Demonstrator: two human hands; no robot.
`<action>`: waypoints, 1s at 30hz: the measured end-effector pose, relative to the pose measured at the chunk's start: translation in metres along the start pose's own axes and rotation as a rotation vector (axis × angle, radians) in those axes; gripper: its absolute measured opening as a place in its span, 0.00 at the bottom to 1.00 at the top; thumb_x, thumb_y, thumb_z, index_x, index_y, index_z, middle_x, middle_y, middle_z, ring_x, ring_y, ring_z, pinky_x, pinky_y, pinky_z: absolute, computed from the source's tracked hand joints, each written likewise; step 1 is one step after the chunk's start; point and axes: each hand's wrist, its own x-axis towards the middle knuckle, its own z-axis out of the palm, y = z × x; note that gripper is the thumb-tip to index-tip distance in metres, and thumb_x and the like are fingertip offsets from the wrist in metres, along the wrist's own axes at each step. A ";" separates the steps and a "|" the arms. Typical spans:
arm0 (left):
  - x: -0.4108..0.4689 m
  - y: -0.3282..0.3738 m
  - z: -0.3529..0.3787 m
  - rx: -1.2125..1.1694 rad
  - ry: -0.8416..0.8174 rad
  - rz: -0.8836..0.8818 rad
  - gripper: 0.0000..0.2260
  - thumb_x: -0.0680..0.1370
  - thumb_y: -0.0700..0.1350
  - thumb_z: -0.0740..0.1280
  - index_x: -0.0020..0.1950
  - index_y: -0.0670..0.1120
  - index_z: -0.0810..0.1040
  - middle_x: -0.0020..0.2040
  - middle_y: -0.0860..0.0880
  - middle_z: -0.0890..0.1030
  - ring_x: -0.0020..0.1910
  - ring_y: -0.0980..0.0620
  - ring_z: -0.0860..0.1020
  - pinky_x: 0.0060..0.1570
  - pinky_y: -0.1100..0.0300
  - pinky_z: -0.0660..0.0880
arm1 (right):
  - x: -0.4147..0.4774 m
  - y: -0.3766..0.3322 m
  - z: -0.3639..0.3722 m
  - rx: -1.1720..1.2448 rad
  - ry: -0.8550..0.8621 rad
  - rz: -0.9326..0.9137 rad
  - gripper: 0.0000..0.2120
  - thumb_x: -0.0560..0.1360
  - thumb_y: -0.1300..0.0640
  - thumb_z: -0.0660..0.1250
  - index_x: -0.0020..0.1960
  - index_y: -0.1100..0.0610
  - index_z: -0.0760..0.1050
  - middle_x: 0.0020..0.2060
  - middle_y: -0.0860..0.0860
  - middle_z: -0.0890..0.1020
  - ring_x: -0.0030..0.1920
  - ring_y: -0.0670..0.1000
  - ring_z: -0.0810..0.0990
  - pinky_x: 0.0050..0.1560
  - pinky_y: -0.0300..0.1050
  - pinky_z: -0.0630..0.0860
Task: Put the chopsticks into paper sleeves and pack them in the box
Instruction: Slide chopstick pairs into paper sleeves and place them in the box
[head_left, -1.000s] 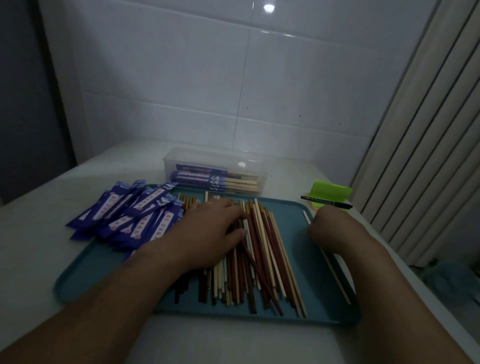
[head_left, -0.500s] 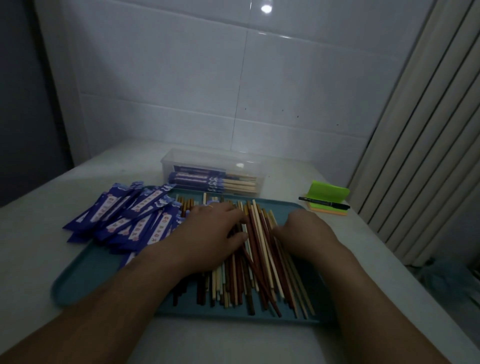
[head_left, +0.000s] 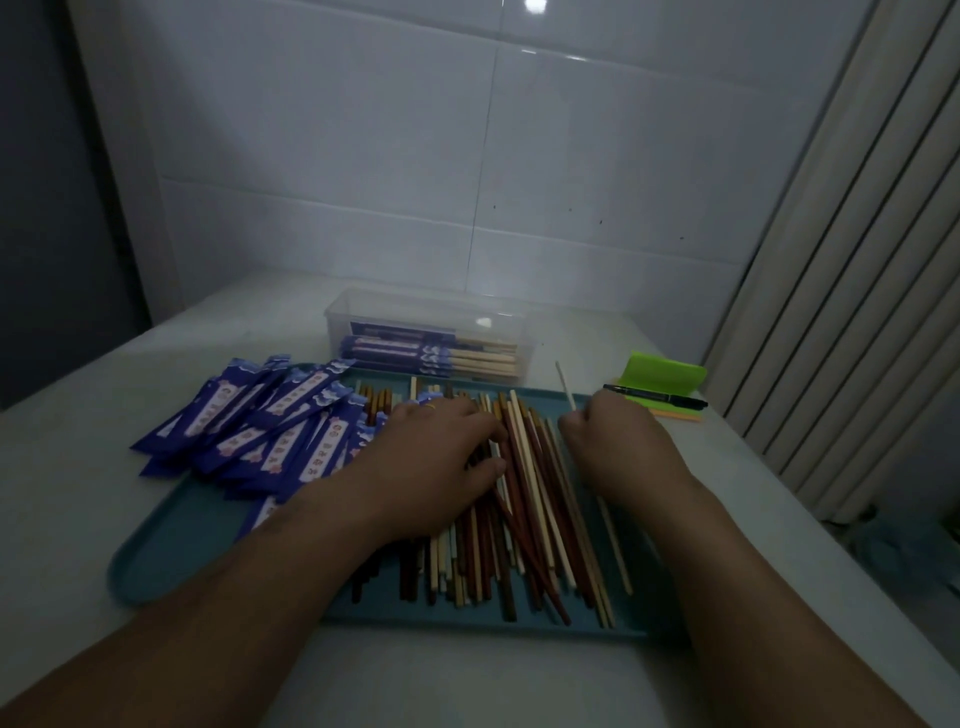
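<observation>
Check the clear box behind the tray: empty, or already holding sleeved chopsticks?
Partly filled. Through the wall of the clear box, several sleeved chopsticks lie stacked flat along the bottom, with free space above them.

left hand (head_left: 436, 462) palm down, fingers relaxed; right hand (head_left: 618, 447) fingers curled round chopstick (head_left: 565, 387).

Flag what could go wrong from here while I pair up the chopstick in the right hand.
Mismatch: the right hand has one pale chopstick in its grip, and the pile under the left hand mixes pale, brown and red sticks, so a wrong partner is easy to pick.
Spill: some sticks reach the near rim of the tray; raking the pile could push them off.
</observation>
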 end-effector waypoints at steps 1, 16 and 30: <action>0.001 0.000 0.000 0.005 0.004 0.005 0.17 0.83 0.60 0.60 0.70 0.59 0.74 0.63 0.57 0.76 0.65 0.55 0.72 0.70 0.47 0.65 | 0.000 -0.002 -0.001 0.048 0.036 -0.009 0.13 0.82 0.51 0.61 0.43 0.58 0.72 0.33 0.50 0.71 0.33 0.52 0.70 0.32 0.46 0.60; -0.003 -0.001 0.000 0.005 0.027 -0.035 0.15 0.82 0.56 0.61 0.67 0.57 0.76 0.62 0.54 0.77 0.64 0.51 0.74 0.67 0.46 0.68 | -0.015 -0.020 0.022 -0.157 -0.114 -0.163 0.13 0.79 0.45 0.64 0.43 0.53 0.72 0.39 0.52 0.77 0.43 0.56 0.78 0.42 0.45 0.71; -0.002 0.003 0.001 -0.062 0.051 0.011 0.12 0.83 0.55 0.62 0.65 0.57 0.78 0.59 0.56 0.78 0.61 0.54 0.75 0.67 0.46 0.68 | -0.004 -0.017 0.011 -0.091 -0.039 -0.138 0.11 0.79 0.49 0.64 0.44 0.56 0.71 0.40 0.53 0.77 0.40 0.55 0.76 0.38 0.44 0.68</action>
